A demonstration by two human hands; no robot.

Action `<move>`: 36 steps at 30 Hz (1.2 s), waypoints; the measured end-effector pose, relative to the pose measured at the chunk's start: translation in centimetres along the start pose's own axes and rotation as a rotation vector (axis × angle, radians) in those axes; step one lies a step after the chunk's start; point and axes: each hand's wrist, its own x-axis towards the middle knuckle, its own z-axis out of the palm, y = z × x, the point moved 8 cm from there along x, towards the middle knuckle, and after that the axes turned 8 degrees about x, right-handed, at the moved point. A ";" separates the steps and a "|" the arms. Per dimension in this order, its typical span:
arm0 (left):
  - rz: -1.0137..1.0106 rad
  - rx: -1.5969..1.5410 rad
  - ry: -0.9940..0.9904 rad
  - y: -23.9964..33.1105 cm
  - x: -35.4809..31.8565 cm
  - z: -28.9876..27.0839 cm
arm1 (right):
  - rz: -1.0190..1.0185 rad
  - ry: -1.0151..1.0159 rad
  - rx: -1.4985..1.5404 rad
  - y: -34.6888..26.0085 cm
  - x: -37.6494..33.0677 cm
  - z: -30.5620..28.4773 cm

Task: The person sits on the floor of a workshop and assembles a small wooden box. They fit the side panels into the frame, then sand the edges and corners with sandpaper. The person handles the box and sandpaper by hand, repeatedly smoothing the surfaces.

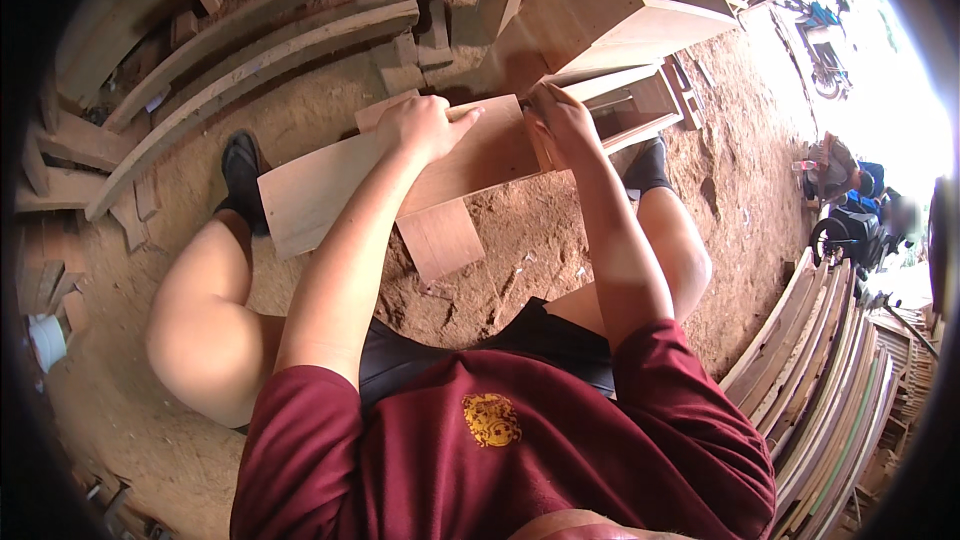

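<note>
The wooden panel (pixel 475 160), a flat rectangular member with straight edges and a smooth, fine-grained face, lies between the legs of the person, just above the dirt floor (pixel 520 245). The left hand (pixel 420 128) rests at its far edge, thumb extended toward the right, remaining fingers bent out of sight; whether it grips cannot be told. The right hand (pixel 567 125) is narrow, fingers bent inward at the panel's right end; the fingertips are hidden, so its hold cannot be confirmed.

Containers: just beyond the right hand is an open wooden box (pixel 655 95), shallow and straight-walled; its interior is partly shaded and its contents cannot be made out. Beside it, farther from the person, stands a larger wooden case (pixel 610 25) with broad, flat, pale-brown sides.

Materials: a small plywood piece (pixel 440 240), roughly square, shows at the near edge of the panel. The floor is reddish brown, coarse and crumbly. Curved wooden beams (pixel 260 65) lie at the left; long boards (pixel 810 380) are stacked at the right.
</note>
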 end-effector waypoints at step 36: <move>0.019 -0.064 -0.005 0.1 0.4 0.8 | 0.243 0.270 0.485 1.5 -7.4 -3.1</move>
